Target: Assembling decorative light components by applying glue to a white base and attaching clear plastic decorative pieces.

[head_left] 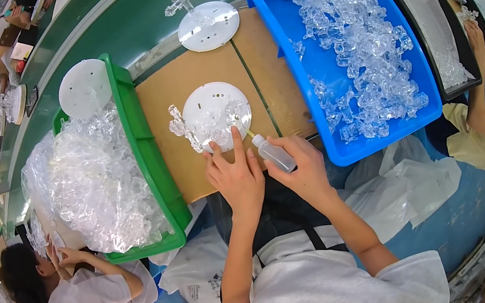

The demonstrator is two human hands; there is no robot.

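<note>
The right hand (294, 167) grips a squeeze bottle (274, 153); the left hand (237, 181), fingers apart, overlaps the white perforated disc (204, 98) along its near edge.

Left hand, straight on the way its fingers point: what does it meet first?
Probably the clear, knobbly, plastic-looking piece at the right side of the white, round, holed disc, just beyond the index fingertip of the left hand. Depth is unclear; they may be touching.
</note>
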